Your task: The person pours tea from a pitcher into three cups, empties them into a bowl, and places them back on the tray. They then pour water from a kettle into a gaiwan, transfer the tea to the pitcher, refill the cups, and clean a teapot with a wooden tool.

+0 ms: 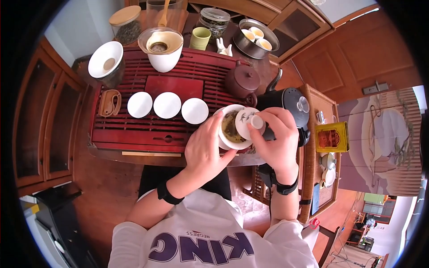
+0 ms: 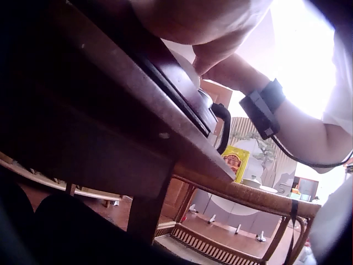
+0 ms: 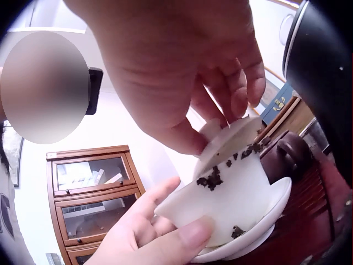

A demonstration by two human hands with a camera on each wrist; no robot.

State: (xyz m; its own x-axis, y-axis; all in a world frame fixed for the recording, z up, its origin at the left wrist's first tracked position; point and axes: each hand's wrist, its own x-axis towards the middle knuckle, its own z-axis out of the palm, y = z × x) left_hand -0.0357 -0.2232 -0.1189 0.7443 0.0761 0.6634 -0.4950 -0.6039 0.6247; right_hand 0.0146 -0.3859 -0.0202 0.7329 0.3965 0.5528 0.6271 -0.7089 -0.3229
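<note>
My left hand (image 1: 203, 145) grips a white gaiwan bowl (image 3: 237, 190), its thumb against the side. Dark wet tea leaves (image 1: 230, 127) lie in liquid inside, and several cling to the bowl's outer wall. Beneath the bowl is a white saucer (image 3: 276, 207). By its knob, my right hand (image 1: 280, 136) pinches the white lid (image 1: 244, 117), which tilts over the right part of the bowl. In the right wrist view the lid's edge is right at the bowl's rim. Three white cups (image 1: 167, 105) stand in a row to the left on the red tea tray (image 1: 134, 134).
A brown clay teapot (image 1: 243, 79) stands just beyond the bowl, and a black kettle (image 1: 290, 105) sits close to the right hand. Toward the back are a strainer (image 1: 172, 40) on a white pitcher, a green cup (image 1: 200, 38) and a metal bowl (image 1: 254, 52) holding cups.
</note>
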